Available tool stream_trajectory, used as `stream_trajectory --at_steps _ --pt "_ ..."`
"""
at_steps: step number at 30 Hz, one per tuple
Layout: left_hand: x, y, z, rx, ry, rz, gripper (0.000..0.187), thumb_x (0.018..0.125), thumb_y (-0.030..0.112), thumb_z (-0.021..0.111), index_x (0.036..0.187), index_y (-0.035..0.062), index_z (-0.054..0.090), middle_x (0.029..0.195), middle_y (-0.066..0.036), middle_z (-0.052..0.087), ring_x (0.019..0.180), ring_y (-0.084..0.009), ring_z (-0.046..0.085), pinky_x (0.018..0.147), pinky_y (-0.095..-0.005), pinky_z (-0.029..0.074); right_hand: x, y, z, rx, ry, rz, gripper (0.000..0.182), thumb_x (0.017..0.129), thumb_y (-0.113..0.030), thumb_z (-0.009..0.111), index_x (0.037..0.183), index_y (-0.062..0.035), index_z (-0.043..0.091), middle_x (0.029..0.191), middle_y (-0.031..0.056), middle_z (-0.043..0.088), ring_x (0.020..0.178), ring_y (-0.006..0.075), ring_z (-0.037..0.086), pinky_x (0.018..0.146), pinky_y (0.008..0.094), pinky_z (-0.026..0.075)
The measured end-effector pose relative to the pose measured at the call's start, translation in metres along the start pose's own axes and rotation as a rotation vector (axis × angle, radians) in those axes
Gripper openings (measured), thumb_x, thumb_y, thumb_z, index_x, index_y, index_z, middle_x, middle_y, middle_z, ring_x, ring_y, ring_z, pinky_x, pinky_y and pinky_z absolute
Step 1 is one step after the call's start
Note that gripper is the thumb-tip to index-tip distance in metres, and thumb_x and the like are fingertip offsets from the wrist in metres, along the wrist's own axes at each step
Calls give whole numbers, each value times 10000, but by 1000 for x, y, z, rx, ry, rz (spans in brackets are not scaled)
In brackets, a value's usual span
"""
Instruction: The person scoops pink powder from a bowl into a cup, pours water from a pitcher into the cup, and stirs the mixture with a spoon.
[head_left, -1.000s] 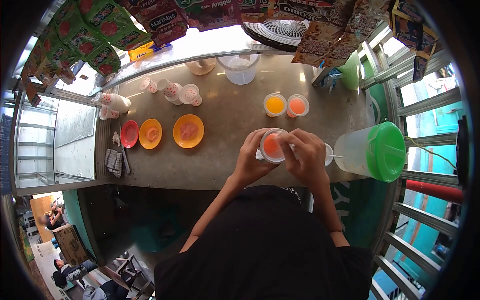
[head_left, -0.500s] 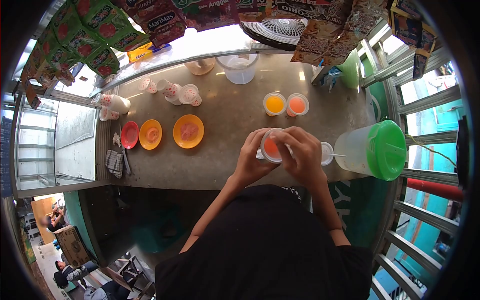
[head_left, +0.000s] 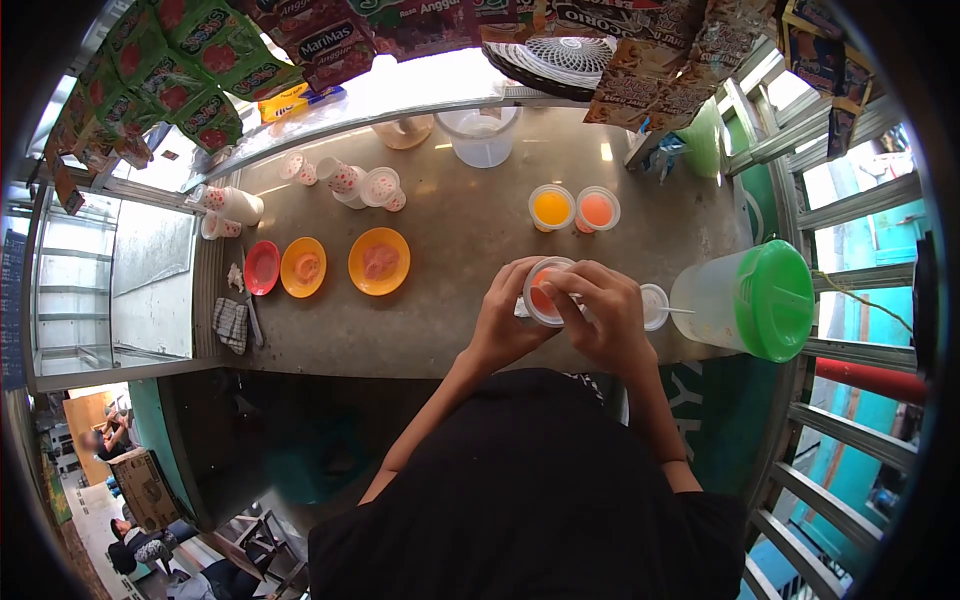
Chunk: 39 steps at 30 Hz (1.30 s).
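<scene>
Near the front edge of the counter, a plastic cup with pinkish-orange contents (head_left: 545,292) is between my hands. My left hand (head_left: 507,318) is wrapped round its left side. My right hand (head_left: 608,312) has its fingers bent over the rim at the right, pressing there. Just behind stand two more filled cups, one yellow-orange (head_left: 551,208) and one pink-orange (head_left: 597,209). Right of my right hand is a small clear round cup or lid (head_left: 653,307), partly hidden. A clear jar with a green lid (head_left: 775,300) lies beyond it.
On the left of the counter (head_left: 450,340) are a red plate (head_left: 262,268), two orange plates (head_left: 395,285), stacked cups (head_left: 232,206) and a checked cloth (head_left: 230,326). A clear tub (head_left: 482,145) stands at the back. Sachets (head_left: 330,55) hang above. People (head_left: 120,437) are at lower left.
The fingers of my right hand have shifted slightly over the cup's rim. My left hand has hardly moved, and the view has shifted very slightly.
</scene>
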<state>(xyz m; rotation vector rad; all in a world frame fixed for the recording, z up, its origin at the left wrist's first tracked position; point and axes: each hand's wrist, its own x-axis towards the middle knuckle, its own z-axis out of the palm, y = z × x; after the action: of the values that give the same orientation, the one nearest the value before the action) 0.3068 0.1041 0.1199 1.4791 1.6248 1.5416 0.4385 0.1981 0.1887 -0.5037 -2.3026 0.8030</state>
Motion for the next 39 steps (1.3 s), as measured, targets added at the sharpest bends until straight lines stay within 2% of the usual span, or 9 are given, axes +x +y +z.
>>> stream_trajectory --at_steps 6,9,15,18,21,27,30,33,39 --pt "1 0 0 6 10 -2 650 673 77 862 1256 25 581 1230 -159 617 1146 -341 599 961 -424 500 2 2 -5 -149 46 29 138 814 -80 710 950 -89 687 839 66 676 753 273 665 647 392 521" --pt "0 0 1 -8 4 -11 655 671 82 865 1258 26 580 1233 -159 617 1151 -342 599 961 -424 500 2 1 -3 -10 -6 -52 141 813 -78 711 951 -88 683 829 57 669 739 261 660 635 385 516" --pt "0 0 0 36 48 11 667 663 99 877 1257 30 582 1245 -158 619 1166 -341 597 973 -426 500 4 1 -8 -138 41 -50 147 805 -72 719 944 -91 673 825 57 666 716 253 655 622 376 512" --pt "-2 0 4 33 91 27 670 656 104 885 1252 37 586 1248 -149 622 1170 -335 598 983 -427 500 2 2 -3 -4 21 -122 158 799 -69 725 945 -92 671 822 56 664 702 247 648 614 370 510" --pt "-1 -1 5 73 128 84 674 651 108 891 1250 44 589 1253 -140 625 1175 -326 597 990 -426 499 4 2 -4 -63 92 -151 167 797 -70 728 953 -91 671 820 48 659 693 239 643 607 366 508" --pt "-2 -1 4 37 137 65 681 648 106 892 1256 45 592 1260 -138 625 1181 -319 596 992 -421 501 1 0 -4 -51 25 -205 177 798 -69 725 965 -95 673 820 36 654 683 235 633 592 356 498" --pt "-2 -1 2 71 130 82 675 651 108 890 1253 43 592 1258 -140 625 1174 -319 601 985 -419 506 0 3 1 -100 109 -211 173 798 -77 729 960 -97 672 822 36 649 688 232 633 589 359 500" --pt "-3 -2 0 54 137 69 671 653 106 887 1252 42 592 1258 -142 624 1171 -324 601 984 -419 504 0 0 -7 -161 93 -136 174 796 -86 732 957 -107 672 837 36 648 696 231 636 592 366 504" --pt "-4 0 1 67 95 65 679 648 106 885 1256 34 589 1263 -150 620 1185 -332 591 993 -426 492 1 1 1 -98 106 -184 176 788 -80 736 948 -109 669 829 30 649 707 230 642 604 362 508"
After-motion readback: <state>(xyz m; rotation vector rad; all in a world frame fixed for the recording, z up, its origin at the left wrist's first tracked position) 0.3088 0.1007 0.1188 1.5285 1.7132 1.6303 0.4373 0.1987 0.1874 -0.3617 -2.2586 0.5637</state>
